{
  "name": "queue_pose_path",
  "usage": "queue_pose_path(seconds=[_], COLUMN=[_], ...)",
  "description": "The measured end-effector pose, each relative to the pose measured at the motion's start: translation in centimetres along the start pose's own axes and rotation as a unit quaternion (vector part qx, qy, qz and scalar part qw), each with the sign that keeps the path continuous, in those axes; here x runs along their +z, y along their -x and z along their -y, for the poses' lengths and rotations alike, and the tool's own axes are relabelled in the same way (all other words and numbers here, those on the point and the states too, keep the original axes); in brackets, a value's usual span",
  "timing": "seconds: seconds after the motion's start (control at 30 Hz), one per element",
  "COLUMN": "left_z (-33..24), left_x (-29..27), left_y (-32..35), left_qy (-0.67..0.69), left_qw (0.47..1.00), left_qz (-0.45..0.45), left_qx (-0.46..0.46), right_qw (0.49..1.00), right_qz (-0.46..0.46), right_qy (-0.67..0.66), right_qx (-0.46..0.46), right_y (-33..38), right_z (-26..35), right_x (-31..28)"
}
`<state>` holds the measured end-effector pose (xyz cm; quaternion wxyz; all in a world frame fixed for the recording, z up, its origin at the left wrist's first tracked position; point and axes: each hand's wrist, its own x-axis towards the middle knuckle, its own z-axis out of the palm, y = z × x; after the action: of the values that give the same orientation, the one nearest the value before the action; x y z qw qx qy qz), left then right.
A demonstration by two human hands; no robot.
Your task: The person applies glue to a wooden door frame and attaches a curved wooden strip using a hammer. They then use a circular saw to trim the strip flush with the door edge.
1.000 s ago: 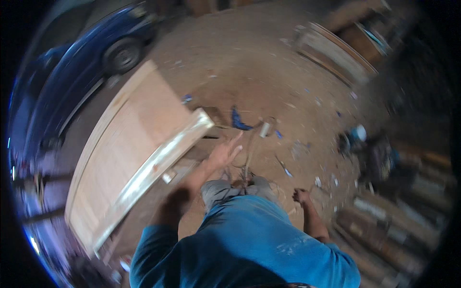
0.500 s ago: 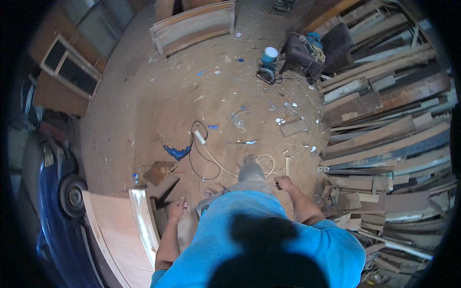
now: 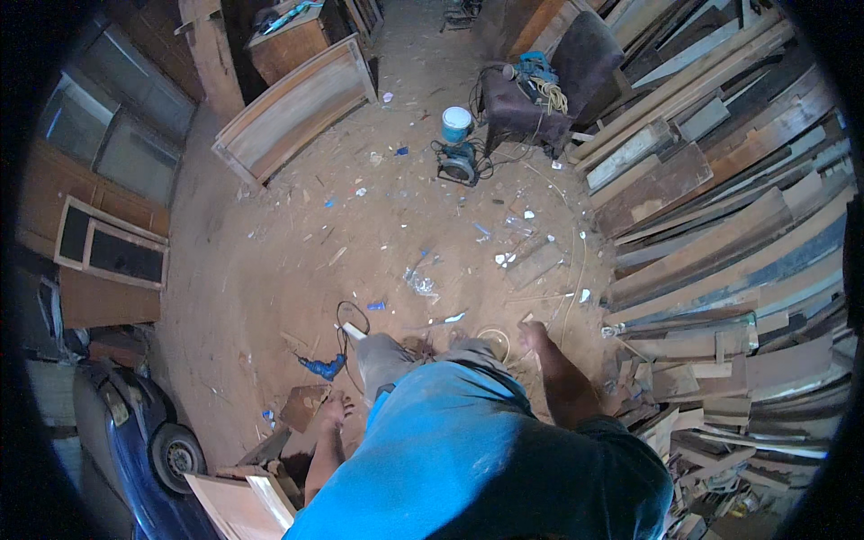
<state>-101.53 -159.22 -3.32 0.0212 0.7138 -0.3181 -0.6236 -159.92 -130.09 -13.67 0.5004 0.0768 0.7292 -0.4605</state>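
My left hand (image 3: 337, 408) hangs low on the left with its fingers apart and nothing visible in it. A blue corded power drill (image 3: 324, 367) lies on the floor just beyond it, beside a brown board scrap (image 3: 304, 407). My right hand (image 3: 534, 336) is held out over the floor on the right. A small pale wood piece (image 3: 526, 318) shows at its fingertips; whether the hand holds it or passes above it, I cannot tell. A light-coloured cable (image 3: 493, 335) lies coiled between that hand and my legs.
Long boards (image 3: 711, 243) are piled along the right. A chair (image 3: 517, 106) carries a blue tool and cord; a bucket (image 3: 456, 124) and a dark power tool (image 3: 457, 162) stand near it. A wooden panel frame (image 3: 292, 112) stands far left, a blue car (image 3: 153, 450) near left.
My view has shifted, and my body has moved forward toward the drill and cable. The pale panel at lower left now lies farther behind. My left hand's fingers have loosened apart.
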Motion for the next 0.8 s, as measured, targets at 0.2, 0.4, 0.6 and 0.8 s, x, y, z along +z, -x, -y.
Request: queue_pose_path(seconds=[0.2, 0.4, 0.6, 0.8], left_z=[-16.1, -25.7, -43.4, -73.4], left_x=[12.3, 11.1, 8.6, 10.5], left_y=[-2.6, -18.6, -32.9, -41.4], left_qy=[-0.112, -0.022, -0.220, 0.052], left_qw=[0.987, 0.957, 0.948, 0.981], left_qz=[0.061, 0.282, 0.192, 0.132], left_qx=[0.099, -0.068, -0.130, 0.130], right_qw=[0.988, 0.983, 0.977, 0.976], right_qz=[0.019, 0.133, -0.114, -0.103], right_qy=[0.083, -0.125, -0.113, -0.184], right_qx=[-0.133, -0.023, 0.143, 0.057], right_y=[-9.9, -20.5, -22.0, -25.8], right_z=[12.6, 14.8, 16.8, 30.3], right_x=[3.2, 4.4, 8.9, 16.1])
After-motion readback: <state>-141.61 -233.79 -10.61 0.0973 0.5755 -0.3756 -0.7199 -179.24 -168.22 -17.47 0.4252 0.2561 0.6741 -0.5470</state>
